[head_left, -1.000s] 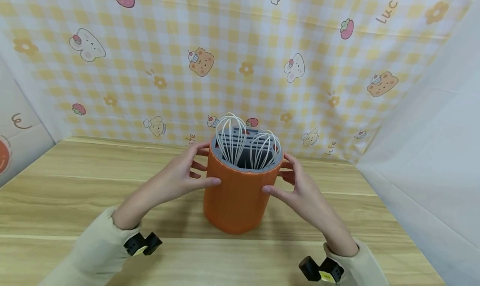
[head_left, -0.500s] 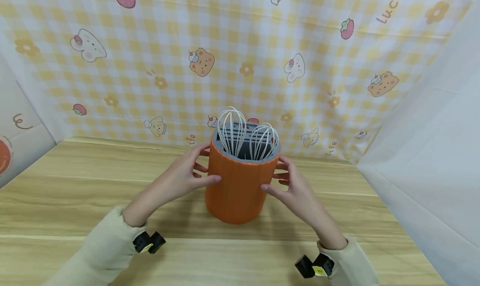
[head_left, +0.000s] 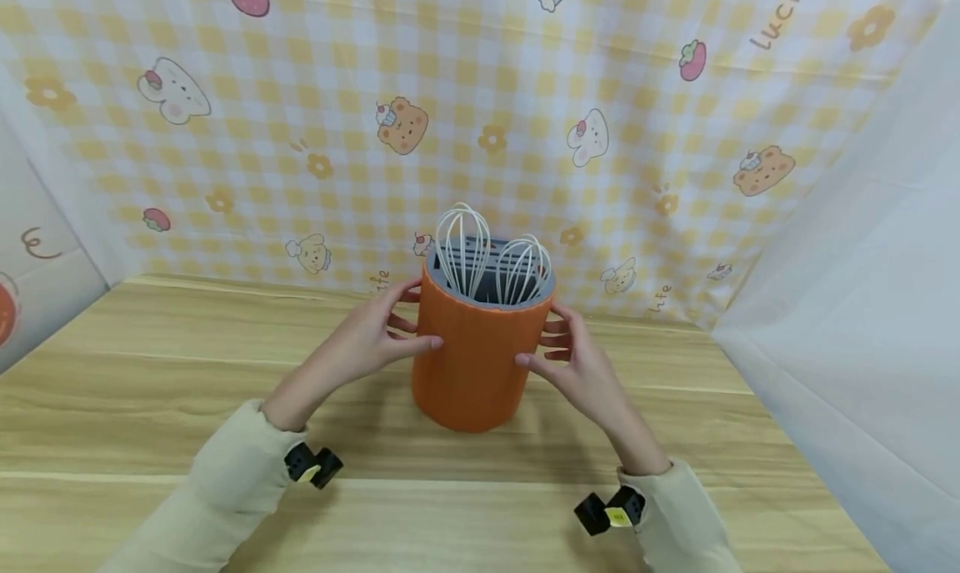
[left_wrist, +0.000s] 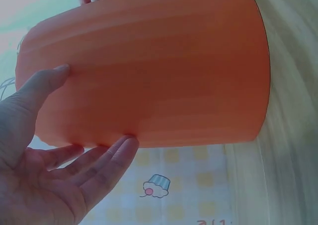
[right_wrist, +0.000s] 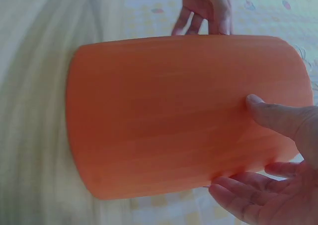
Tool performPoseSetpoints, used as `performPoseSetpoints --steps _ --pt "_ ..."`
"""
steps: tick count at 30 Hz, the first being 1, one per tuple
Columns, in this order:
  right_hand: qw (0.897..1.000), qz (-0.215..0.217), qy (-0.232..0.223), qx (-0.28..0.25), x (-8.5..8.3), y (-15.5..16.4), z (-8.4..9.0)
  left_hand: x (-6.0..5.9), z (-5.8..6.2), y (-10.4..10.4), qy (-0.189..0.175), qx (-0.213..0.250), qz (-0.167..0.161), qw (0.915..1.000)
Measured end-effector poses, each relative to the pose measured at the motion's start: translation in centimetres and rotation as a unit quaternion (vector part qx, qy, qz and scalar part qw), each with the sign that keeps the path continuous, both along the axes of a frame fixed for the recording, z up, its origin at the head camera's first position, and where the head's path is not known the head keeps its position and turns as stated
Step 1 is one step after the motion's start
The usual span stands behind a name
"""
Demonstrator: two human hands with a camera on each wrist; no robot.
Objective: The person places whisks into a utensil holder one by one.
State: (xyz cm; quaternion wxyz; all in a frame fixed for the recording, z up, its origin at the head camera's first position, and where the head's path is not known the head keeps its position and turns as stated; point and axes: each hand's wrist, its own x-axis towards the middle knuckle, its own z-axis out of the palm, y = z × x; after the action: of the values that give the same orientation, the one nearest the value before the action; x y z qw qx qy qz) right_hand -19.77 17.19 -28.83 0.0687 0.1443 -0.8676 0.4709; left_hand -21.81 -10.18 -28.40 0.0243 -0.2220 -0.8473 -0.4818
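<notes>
An orange utensil holder [head_left: 471,364] with a grey slotted insert stands upright on the wooden table in the head view. Two white wire whisks rise from its opening, a taller whisk [head_left: 462,252] on the left and a shorter whisk [head_left: 522,271] on the right. My left hand [head_left: 372,333] grips the holder's left side, thumb on the front and fingers round the side. On the opposite side my right hand [head_left: 573,364] holds it the same way. Both wrist views show the smooth orange wall [left_wrist: 164,71] between thumb and fingers. The whisks' handles are hidden inside.
Pale wooden table [head_left: 187,373] spreads around the holder. Behind it hangs a yellow checked cloth [head_left: 480,72] printed with cartoon animals, and a white cloth [head_left: 847,306] borders the right side. A small black camera sits on each wrist.
Both hands have moved the utensil holder away from me, toward the checked cloth, with the whisks in it. The grip on each side stays the same.
</notes>
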Motion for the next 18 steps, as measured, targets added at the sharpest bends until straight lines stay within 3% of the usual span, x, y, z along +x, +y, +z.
performPoseSetpoints --steps 10,18 --pt "0.999 0.023 -0.024 0.024 -2.1 -0.2 0.9 -1.8 0.8 -0.3 -0.021 -0.035 0.015 0.9991" --pt "0.999 0.036 -0.018 0.007 -3.6 -0.2 0.9 -3.2 0.9 -0.1 -0.029 -0.039 0.009 0.9988"
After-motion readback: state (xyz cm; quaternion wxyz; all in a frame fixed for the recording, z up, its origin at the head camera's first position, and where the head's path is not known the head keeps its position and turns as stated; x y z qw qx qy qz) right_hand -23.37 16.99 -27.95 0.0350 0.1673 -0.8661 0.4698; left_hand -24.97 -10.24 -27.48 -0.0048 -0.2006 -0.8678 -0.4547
